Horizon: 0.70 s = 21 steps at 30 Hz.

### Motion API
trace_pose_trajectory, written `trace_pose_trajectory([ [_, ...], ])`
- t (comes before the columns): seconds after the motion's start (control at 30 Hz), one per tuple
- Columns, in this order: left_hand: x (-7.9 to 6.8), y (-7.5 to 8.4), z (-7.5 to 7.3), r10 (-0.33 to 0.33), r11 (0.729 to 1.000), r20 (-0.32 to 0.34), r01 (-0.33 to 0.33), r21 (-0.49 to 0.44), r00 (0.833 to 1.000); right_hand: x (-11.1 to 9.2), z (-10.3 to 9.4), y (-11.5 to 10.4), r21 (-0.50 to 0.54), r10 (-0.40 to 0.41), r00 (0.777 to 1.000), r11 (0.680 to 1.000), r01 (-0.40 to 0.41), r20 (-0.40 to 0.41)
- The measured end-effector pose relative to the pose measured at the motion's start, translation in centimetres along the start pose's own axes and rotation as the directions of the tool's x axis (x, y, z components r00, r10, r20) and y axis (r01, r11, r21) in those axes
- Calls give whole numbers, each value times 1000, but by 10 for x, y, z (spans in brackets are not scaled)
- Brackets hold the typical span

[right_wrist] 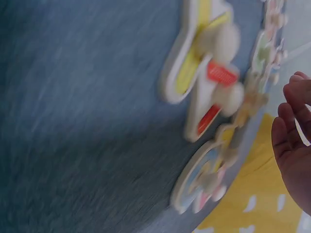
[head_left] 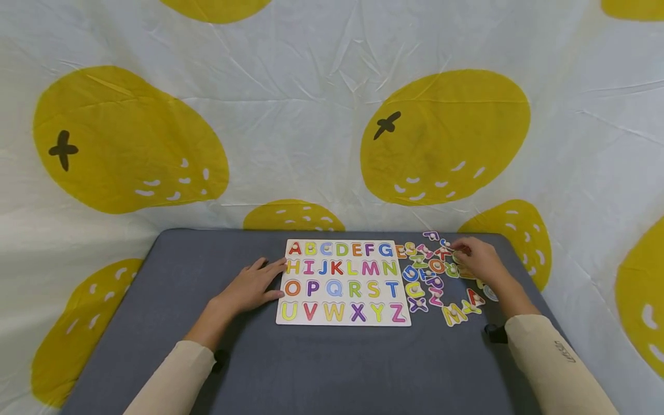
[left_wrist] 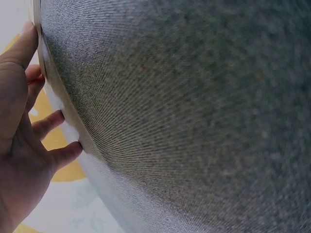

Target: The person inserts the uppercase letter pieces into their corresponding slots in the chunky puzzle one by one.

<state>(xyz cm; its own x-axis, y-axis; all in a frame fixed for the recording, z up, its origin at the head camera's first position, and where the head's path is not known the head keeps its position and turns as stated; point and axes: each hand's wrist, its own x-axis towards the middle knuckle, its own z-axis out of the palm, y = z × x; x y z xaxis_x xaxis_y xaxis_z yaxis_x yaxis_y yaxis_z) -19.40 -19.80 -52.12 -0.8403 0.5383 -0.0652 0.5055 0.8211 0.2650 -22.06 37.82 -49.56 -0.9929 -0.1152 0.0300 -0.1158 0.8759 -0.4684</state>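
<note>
A white alphabet puzzle board (head_left: 339,278) with coloured letters A to Z lies on the table. Small knobs show on the A, B and C in its top row. Against the board's left edge rests my left hand (head_left: 252,285), its fingers spread; the left wrist view shows the fingertips (left_wrist: 32,36) at that edge. Over the far part of a scatter of knobbed letter pieces (head_left: 437,266) hovers my right hand (head_left: 479,258), fingers bent and thumb near the forefinger. No piece shows between the right fingers (right_wrist: 286,116) in the right wrist view, where the hand is partly cropped.
Nearer the front lie a yellow M piece (head_left: 454,314), a yellow piece (head_left: 471,307) and a red piece (head_left: 474,297). A pink piece (head_left: 431,235) sits near the back edge of the grey table (head_left: 332,369). Behind hangs a curtain (head_left: 290,127) with yellow fruit shapes.
</note>
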Motion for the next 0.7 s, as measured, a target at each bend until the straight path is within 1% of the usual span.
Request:
trace_pose_trajectory([
  [0.13, 0, 0, 0, -6, 1000, 2, 6, 5, 1000, 1, 0, 14, -47, 25, 998, 999, -22, 53],
  [0.27, 0, 1, -1, -13, 1000, 6, 13, -2, 1000, 2, 0, 21, -59, 30, 996, 998, -25, 88],
  [0.53, 1, 2, -1, -21, 1000, 13, 21, 2, 1000, 3, 2, 25, -42, 52, 996, 998, -49, 68],
  [0.7, 1, 2, -1, -34, 999, 24, 34, -8, 999, 2, -1, 24, -53, 37, 998, 998, -34, 48],
])
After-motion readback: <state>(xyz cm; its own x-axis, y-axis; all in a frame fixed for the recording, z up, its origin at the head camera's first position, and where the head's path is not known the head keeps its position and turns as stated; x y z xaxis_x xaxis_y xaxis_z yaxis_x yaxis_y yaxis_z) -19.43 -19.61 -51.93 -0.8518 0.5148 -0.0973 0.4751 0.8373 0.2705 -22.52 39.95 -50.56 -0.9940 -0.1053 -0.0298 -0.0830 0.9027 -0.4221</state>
